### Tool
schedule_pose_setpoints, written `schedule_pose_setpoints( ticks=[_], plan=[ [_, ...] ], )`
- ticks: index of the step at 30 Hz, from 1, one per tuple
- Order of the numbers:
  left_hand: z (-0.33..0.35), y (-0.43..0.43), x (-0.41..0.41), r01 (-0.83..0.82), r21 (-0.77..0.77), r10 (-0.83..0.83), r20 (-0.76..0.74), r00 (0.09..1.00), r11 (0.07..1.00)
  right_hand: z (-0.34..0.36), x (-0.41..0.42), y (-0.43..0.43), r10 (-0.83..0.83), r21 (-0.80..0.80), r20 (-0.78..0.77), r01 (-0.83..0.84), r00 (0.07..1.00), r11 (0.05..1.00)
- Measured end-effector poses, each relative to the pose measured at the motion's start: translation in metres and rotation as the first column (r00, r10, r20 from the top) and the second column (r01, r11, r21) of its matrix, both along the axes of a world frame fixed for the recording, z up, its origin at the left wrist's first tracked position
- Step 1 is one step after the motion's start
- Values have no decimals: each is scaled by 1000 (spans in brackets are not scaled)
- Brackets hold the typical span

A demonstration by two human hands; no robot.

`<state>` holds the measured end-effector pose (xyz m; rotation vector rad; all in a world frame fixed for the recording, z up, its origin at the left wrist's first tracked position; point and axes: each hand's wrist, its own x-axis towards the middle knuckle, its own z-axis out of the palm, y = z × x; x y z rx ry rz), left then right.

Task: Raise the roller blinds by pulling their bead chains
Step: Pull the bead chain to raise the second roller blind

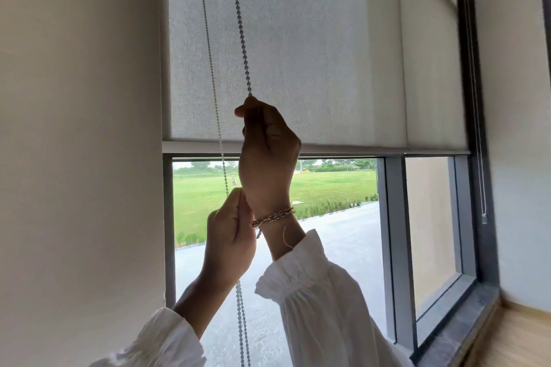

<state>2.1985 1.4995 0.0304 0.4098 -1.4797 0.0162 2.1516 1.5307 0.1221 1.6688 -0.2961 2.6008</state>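
Hands were both closed on one bead chain (pixel 238 21) at the centre of the frame: the right hand (pixel 268 146) pinched the darker strand higher up, the left hand (pixel 229 235) held it lower, touching the right wrist. A lighter strand ran just left of them. Both strands were cut off at the top edge. Two roller blinds (pixel 298 53) hung side by side, half lowered. Another chain (pixel 477 128) hung at right, thin and hard to make out.
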Motion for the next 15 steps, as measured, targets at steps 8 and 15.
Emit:
schedule_pose_setpoints(
  ticks=[8,15],
  plan=[
    [4,6,0,-59,-63,61,27,998,996,0,-2,2,13,-7,9,-13,1000,1000],
    [5,8,2,-78,-72,81,35,996,994,0,-1,4,13,-5,12,-13,1000,1000]
  ],
)
